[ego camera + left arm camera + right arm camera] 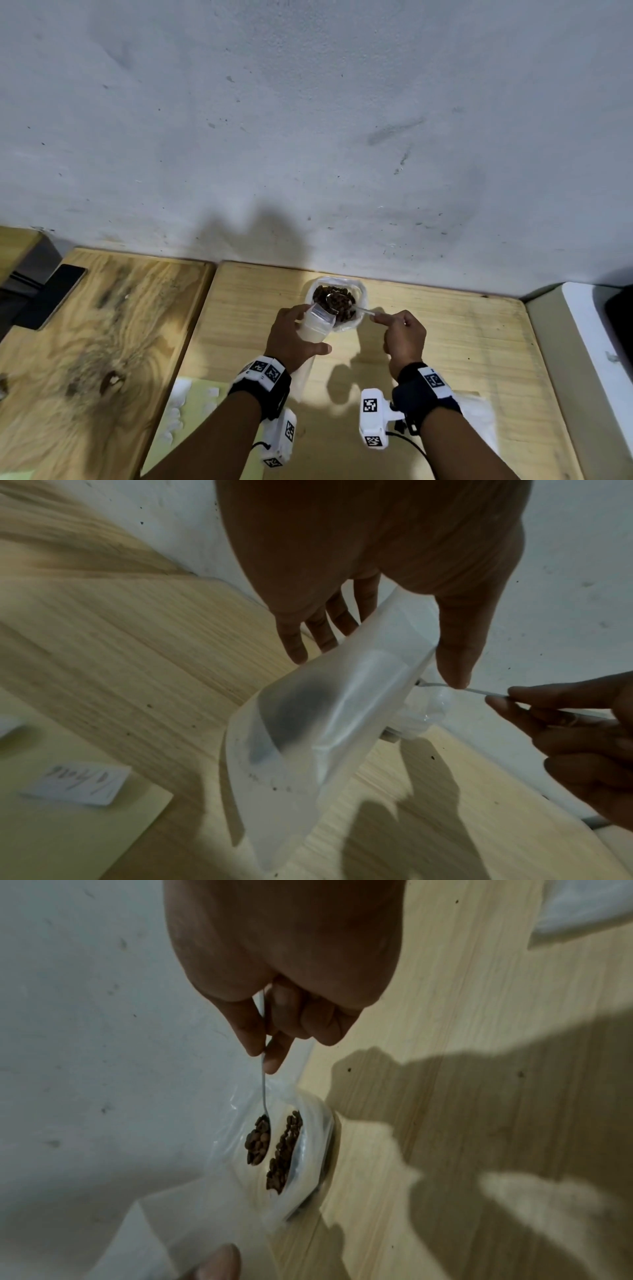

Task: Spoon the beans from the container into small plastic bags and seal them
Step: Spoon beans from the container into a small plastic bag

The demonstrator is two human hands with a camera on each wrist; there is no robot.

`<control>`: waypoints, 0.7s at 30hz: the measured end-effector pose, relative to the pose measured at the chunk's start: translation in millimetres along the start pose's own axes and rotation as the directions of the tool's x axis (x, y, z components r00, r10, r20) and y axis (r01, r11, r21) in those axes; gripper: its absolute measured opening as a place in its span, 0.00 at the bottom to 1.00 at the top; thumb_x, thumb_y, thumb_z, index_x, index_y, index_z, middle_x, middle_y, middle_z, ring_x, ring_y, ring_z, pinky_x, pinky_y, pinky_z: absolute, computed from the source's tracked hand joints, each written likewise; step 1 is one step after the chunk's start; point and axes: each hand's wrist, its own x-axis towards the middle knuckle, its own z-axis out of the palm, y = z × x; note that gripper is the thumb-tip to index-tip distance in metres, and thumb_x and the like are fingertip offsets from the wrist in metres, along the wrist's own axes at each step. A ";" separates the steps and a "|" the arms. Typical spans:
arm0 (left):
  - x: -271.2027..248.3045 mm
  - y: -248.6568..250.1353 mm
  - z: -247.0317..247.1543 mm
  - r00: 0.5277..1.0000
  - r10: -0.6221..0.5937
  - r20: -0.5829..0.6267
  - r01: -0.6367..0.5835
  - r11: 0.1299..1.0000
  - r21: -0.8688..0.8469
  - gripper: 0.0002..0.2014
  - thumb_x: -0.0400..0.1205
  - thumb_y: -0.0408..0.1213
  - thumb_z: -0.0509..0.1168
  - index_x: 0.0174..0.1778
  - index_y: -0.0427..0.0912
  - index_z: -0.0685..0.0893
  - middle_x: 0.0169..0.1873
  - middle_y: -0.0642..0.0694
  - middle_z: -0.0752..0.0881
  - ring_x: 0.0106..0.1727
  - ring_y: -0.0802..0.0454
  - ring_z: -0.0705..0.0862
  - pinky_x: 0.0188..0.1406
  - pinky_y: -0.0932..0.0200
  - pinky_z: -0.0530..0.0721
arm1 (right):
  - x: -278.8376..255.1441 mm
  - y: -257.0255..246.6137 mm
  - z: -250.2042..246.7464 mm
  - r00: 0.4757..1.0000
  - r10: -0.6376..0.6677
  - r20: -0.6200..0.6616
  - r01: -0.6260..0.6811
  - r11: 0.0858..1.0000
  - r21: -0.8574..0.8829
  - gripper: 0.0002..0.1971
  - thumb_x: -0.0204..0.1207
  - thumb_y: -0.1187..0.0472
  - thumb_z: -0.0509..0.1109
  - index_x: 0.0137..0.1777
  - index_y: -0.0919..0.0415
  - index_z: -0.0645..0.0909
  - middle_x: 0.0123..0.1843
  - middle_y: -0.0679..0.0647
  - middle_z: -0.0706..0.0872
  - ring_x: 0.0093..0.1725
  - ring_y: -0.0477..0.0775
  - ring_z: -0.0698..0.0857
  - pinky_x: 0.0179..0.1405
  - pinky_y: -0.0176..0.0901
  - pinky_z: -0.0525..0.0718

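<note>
A plastic-lined container (360, 298) of dark brown beans (339, 296) stands on the wooden table near the wall. My left hand (294, 337) grips a small frosted plastic bag (315, 325) with its mouth held open just left of the container; the same bag (325, 723) hangs below the fingers in the left wrist view. My right hand (399, 337) pinches the handle of a metal spoon (363, 310). The spoon bowl (258, 1141) is heaped with beans and hovers over the container (310, 1153).
Light wooden table (445, 342) abuts a white wall. A darker wooden board (96, 342) lies left with a black phone (56, 296) on it. Pale green sheet (191, 411) with white labels (77, 784) lies near left. More plastic (479, 421) lies near right.
</note>
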 end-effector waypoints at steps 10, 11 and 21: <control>-12.6 -1.1 6.8 1.000 0.003 0.007 -0.003 0.999 0.054 0.37 0.58 0.45 0.86 0.60 0.52 0.77 0.58 0.49 0.77 0.53 0.49 0.82 0.51 0.52 0.84 | -25.6 -10.3 -45.6 0.965 -0.168 0.199 0.150 0.983 0.101 0.22 0.70 0.73 0.74 0.25 0.55 0.68 0.37 0.74 0.81 0.22 0.51 0.58 0.21 0.38 0.58; -13.0 -0.6 7.9 1.000 0.007 0.009 -0.007 0.998 0.057 0.36 0.58 0.45 0.86 0.60 0.52 0.77 0.58 0.49 0.77 0.52 0.49 0.82 0.51 0.53 0.84 | -27.3 -9.3 -46.6 0.959 -0.191 0.209 0.178 0.981 0.081 0.21 0.70 0.72 0.75 0.26 0.56 0.67 0.36 0.76 0.79 0.22 0.51 0.58 0.21 0.38 0.58; -11.1 1.1 15.7 1.000 -0.010 0.021 0.009 0.998 0.060 0.37 0.58 0.46 0.86 0.63 0.50 0.78 0.59 0.49 0.77 0.52 0.51 0.82 0.48 0.59 0.80 | -34.5 7.2 -46.7 0.877 -0.400 0.268 0.431 0.899 -0.070 0.21 0.71 0.69 0.81 0.30 0.63 0.68 0.29 0.63 0.74 0.33 0.57 0.76 0.38 0.46 0.71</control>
